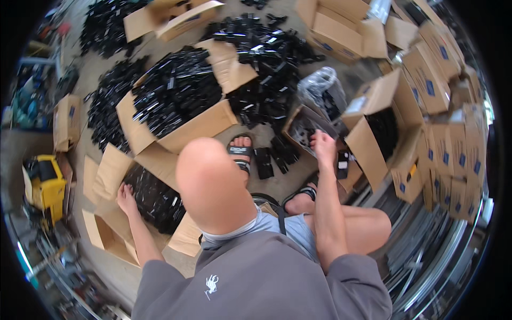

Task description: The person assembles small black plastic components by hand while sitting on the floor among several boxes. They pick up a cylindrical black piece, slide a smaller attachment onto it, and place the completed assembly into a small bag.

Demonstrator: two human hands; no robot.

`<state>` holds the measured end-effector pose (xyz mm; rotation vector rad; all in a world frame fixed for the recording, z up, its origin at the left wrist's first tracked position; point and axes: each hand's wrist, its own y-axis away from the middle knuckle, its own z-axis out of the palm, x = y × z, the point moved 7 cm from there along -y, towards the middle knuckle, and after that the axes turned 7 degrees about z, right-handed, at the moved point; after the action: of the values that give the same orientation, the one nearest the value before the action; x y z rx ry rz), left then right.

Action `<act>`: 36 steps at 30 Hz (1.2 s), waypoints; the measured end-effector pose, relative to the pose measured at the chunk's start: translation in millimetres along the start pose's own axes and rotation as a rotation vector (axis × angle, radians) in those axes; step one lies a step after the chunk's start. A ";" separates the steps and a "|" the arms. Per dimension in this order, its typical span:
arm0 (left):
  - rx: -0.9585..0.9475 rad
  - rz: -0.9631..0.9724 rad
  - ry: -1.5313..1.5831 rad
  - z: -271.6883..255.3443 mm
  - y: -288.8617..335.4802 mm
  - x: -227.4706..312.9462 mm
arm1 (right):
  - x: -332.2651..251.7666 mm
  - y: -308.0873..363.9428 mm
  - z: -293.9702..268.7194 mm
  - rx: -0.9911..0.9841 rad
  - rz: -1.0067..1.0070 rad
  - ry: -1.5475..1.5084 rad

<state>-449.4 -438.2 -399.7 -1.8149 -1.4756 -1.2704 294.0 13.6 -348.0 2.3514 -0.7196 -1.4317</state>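
My left hand (126, 199) rests at the inner side of an open cardboard box (110, 184), beside a heap of glossy black parts (156, 198) in it. Its fingers are loosely stretched, and nothing shows in them. Over a small dark-walled box (297, 124) of small pieces, my right hand (323, 144) is closed, fingertips together. Whatever it pinches is hidden or too small to name. A clear plastic bag (320, 85) with dark contents stands just beyond that small box. Several flat black pieces (264, 163) lie on the floor by my foot.
A large open carton (197, 128) overflows with black parts, and more heaps (266, 64) spread across the floor. To the right stand an open carton (367, 154) and stacked cartons (453, 144), with long metal profiles (426, 256) below. A yellow-and-black machine (45, 184) is at the left.
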 end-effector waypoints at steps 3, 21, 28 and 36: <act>-0.095 0.045 -0.002 52.3 52.2 86.7 | 6.0 27.2 37.3 -0.303 0.060 0.362; -0.508 0.564 0.111 169.5 184.0 365.7 | 95.4 111.6 152.6 0.012 -0.224 0.696; -0.554 0.578 0.085 166.0 198.3 365.5 | 107.2 103.7 151.2 -0.107 -0.253 0.690; -0.512 0.614 0.077 145.1 202.7 378.9 | 117.2 102.3 169.2 0.012 -0.549 0.909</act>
<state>-211.8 -195.6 -99.0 -2.2559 -0.4807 -1.4295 161.6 -135.2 -462.5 2.9160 0.1748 -0.3304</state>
